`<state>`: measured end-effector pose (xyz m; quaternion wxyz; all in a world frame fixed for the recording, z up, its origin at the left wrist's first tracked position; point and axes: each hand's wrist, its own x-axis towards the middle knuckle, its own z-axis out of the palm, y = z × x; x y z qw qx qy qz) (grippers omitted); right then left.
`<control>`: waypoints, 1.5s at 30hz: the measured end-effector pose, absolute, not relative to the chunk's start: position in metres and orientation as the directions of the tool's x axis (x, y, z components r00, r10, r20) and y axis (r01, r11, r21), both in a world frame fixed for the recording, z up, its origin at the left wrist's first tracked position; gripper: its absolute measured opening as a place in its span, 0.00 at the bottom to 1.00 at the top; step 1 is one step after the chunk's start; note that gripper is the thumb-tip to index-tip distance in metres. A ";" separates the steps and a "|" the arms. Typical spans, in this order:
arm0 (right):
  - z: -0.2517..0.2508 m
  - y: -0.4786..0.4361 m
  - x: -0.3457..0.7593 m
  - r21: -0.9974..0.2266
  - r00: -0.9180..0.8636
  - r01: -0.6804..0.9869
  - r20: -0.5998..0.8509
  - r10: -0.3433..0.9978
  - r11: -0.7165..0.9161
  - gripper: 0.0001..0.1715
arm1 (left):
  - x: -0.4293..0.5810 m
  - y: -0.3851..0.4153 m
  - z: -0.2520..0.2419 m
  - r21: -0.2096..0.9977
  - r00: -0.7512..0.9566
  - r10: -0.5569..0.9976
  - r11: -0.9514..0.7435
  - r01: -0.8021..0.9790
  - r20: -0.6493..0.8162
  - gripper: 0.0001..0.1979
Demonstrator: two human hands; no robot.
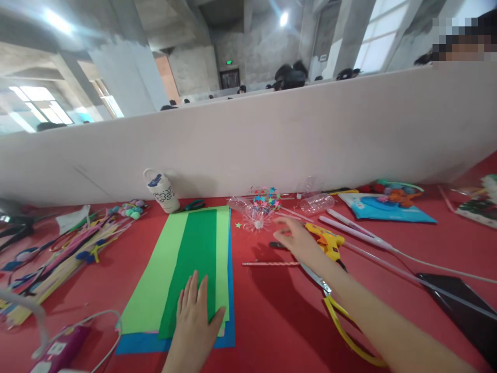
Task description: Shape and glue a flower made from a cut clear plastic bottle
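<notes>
My left hand [197,321] lies flat with fingers spread on a dark green sheet [196,248], which rests on light green sheets [157,290] with blue below. My right hand [293,235] is held over the table, fingers slightly bent and apart, and nothing shows in it. Just beyond its fingertips is a clear plastic piece cut into strips [258,221], with colourful stars [267,198] behind it. A yellow glue gun [326,239] is right beside this hand. Under my right forearm are yellow-handled scissors [328,290], partly hidden, and a pink striped pencil [267,264].
Pipe cleaners [73,248] are heaped at the left, near a purple power strip [62,352]. A white bottle [163,191] stands by the white partition [240,140]. At the right lie a hair straightener [357,233], a blue packet [392,210] and a dark phone-like slab [458,300].
</notes>
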<state>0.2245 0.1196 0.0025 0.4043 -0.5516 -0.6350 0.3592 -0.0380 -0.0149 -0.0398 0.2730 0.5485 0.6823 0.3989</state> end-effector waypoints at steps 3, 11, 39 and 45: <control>-0.005 0.079 0.201 -0.875 -0.268 0.423 0.128 0.955 0.236 0.15 | -0.043 -0.020 -0.046 0.485 -0.205 0.978 0.164 0.859 0.033 0.31; -0.023 0.028 0.159 -0.817 -0.544 0.434 0.097 0.833 0.379 0.17 | -0.033 -0.026 -0.021 -0.030 -0.038 0.988 0.034 0.999 -0.148 0.28; -0.032 0.020 0.112 -0.924 -0.393 0.381 -0.186 0.901 -0.025 0.04 | -0.035 -0.074 -0.049 0.770 0.364 0.916 -0.354 0.530 0.170 0.13; 0.003 0.001 0.152 -0.899 -0.488 0.406 -0.064 0.870 0.162 0.14 | -0.049 -0.054 -0.023 0.931 -0.289 0.948 -0.020 0.363 0.133 0.10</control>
